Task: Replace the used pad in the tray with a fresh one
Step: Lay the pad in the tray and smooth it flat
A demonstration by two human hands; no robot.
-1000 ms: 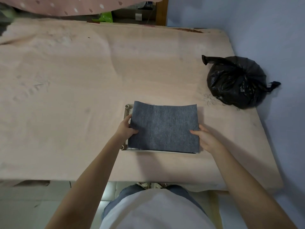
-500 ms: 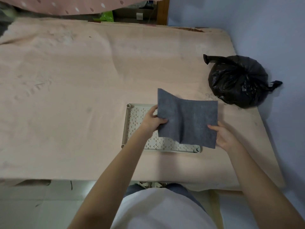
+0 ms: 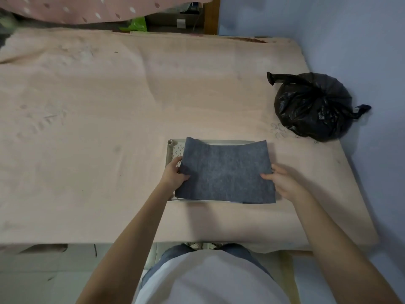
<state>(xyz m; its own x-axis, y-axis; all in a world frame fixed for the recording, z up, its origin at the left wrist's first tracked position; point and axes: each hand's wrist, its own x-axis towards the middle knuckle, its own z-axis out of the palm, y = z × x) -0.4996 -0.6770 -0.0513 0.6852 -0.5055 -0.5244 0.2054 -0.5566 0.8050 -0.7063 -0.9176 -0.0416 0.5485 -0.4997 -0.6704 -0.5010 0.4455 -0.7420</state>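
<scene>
You are getting soft, dim, even light; faint shadows lying under arms and beside bag (image 3: 312, 106). No glare. Wide lens bending bed (image 3: 87, 128) edges; corners going slightly blurry.

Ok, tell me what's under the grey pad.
Under the grey pad is the tray: only its left rim, patterned floor and far edge show. Both hands hold the pad's sides. The rest of the tray floor is covered.
</scene>
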